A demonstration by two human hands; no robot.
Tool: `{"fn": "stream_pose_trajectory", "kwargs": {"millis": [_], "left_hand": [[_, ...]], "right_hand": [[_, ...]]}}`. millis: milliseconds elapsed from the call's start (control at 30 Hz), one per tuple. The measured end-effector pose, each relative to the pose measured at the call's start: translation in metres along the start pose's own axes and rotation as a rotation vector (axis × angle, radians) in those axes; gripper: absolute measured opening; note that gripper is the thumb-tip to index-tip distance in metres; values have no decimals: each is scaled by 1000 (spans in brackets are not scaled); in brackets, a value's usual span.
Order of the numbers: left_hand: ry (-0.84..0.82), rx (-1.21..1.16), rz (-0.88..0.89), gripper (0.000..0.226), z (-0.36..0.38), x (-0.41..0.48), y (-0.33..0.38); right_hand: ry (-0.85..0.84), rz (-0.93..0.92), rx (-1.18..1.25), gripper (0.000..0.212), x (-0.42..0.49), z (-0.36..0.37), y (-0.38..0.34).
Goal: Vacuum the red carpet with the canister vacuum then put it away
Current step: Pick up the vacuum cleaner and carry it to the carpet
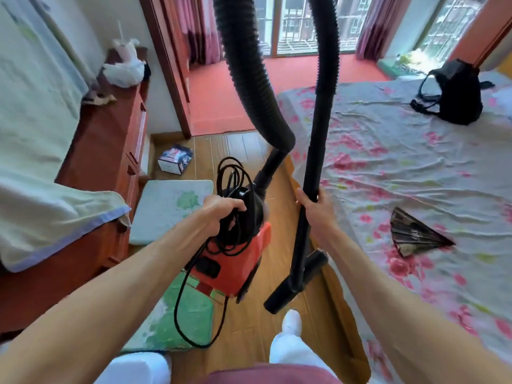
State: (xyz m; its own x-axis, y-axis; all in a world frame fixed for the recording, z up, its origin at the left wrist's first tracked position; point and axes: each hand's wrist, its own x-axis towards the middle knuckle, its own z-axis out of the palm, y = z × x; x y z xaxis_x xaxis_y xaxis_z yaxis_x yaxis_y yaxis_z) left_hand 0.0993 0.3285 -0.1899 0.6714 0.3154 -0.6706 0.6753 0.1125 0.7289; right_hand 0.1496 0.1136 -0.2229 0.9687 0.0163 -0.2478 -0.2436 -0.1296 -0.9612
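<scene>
The red and black canister vacuum [235, 261] hangs above the wooden floor. My left hand [221, 212] grips its top handle together with loops of the black power cord [194, 300]. The ribbed black hose [249, 73] arches up out of view and comes back down as the rigid wand [318, 139]. My right hand [315, 206] grips that wand low down. The black floor nozzle [293, 284] dangles at the wand's end above my foot. The red carpet [219, 98] lies ahead past the doorway, under the windows.
A bed [401, 167] with a floral sheet fills the right side, with a black backpack [454, 92] and a folding fan [415, 234] on it. A wooden dresser [110, 145] stands left. Mats [171, 212] and a small box [176, 159] lie on the floor.
</scene>
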Motion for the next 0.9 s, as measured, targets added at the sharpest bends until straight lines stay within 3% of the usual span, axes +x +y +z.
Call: {"fn": "stream_pose_trajectory", "kwargs": {"millis": [400, 767, 900], "left_hand": [[159, -73, 65, 9, 24, 87, 133], [74, -9, -61, 5, 16, 285, 250], [16, -16, -67, 17, -1, 349, 312]], "right_hand": [[-274, -91, -32, 13, 202, 33, -88], [-224, -31, -46, 22, 396, 111, -104], [-165, -14, -8, 25, 469, 143, -130]]}}
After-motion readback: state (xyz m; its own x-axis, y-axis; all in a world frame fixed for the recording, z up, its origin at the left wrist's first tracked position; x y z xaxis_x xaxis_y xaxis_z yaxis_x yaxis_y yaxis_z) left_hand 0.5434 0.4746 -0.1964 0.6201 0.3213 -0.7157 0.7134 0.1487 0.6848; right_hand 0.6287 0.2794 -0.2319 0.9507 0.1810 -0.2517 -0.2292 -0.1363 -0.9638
